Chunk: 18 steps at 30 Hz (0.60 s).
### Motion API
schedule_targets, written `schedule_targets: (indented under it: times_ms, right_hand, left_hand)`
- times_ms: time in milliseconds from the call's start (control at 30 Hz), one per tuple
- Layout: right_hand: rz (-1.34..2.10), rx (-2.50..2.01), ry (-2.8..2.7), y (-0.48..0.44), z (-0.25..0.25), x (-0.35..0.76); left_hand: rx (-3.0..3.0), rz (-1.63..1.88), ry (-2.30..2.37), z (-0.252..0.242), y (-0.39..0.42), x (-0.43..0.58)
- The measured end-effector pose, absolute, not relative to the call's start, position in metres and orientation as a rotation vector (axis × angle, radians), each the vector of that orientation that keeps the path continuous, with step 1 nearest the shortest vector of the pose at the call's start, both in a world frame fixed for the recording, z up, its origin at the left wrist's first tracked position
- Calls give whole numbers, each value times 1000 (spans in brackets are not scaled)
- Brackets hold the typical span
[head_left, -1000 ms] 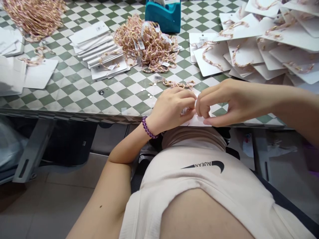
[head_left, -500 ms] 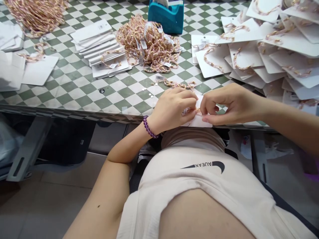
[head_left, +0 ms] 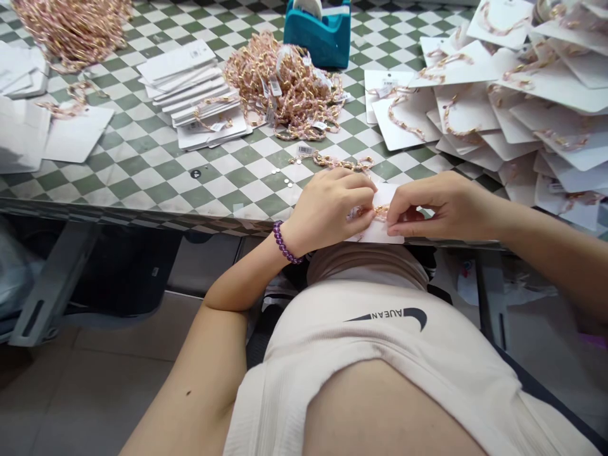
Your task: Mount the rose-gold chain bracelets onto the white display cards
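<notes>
The left hand (head_left: 327,206) and right hand (head_left: 446,206) pinch narrowly together at the near edge of the checkered bench (head_left: 142,183), holding a white display card (head_left: 380,231) with a gold-and-pink chain bracelet (head_left: 380,212) on it; a tagged chain (head_left: 342,163) lies just beyond, farther along the bench

You're sitting at a table with a green-and-white checkered top (head_left: 142,171), its near edge bound by a dull strip (head_left: 95,212), and a pale tiled floor (head_left: 109,392) runs beneath it. Under the table on the near left, a grey metal strut (head_left: 52,285) slants beside a dark bulky shape (head_left: 128,266) (too shadowed for you to name), with pale plastic sheeting (head_left: 14,266) at the far left. On the right, a grey metal table leg (head_left: 491,297) stands near some scattered white scraps (head_left: 525,282).
</notes>
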State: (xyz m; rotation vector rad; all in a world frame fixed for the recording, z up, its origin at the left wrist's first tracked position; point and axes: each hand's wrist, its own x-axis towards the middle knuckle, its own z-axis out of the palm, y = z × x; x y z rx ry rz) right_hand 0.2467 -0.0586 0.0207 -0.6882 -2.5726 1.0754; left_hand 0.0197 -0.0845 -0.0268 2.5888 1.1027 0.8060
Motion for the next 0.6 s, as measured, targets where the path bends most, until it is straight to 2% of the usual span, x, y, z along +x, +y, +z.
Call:
schedule_targets:
  times_ms: [433,500,600]
  right_hand:
    - [1272,-855,-2315,-63,16,256]
    - [1214,-844,-2395,-62,16,257]
    - [938,-775,-2590,-58,18,256]
  left_hand:
    - [2595,804,1090,-27,-84,19]
    - [2601,835,1086,-28,-84,19]
    - [2616,881,1070,-30,-83,19]
